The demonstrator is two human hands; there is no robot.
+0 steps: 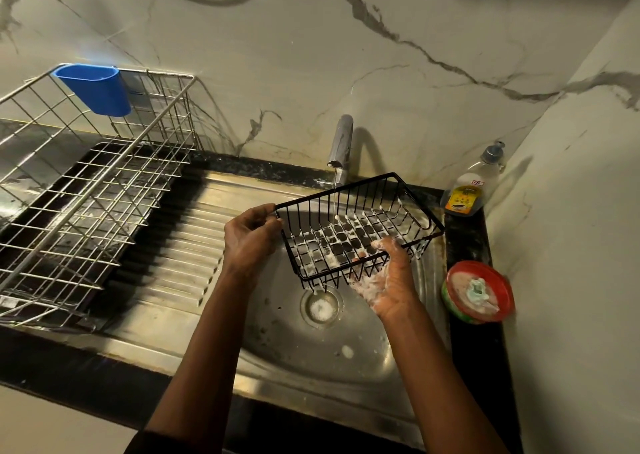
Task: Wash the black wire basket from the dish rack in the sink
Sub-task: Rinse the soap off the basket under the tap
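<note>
Black wire basket (360,226) held tilted over steel sink (298,353), suds clinging to its grid floor, thin tap (341,147) stream falling into it. Left hand (251,237) grips corner rim, fingers curled round wire. Right hand (386,280), soapy, grasps near edge from below. Dish rack (86,190) stands at left on drainboard; soap bottle (472,185) and red tub (479,292) on right ledge.

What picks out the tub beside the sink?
Start at the round steel sink basin. On the black counter strip right of it, nearer than the clear pump bottle, sits a round red plastic tub. It alone is squat and red.
</note>
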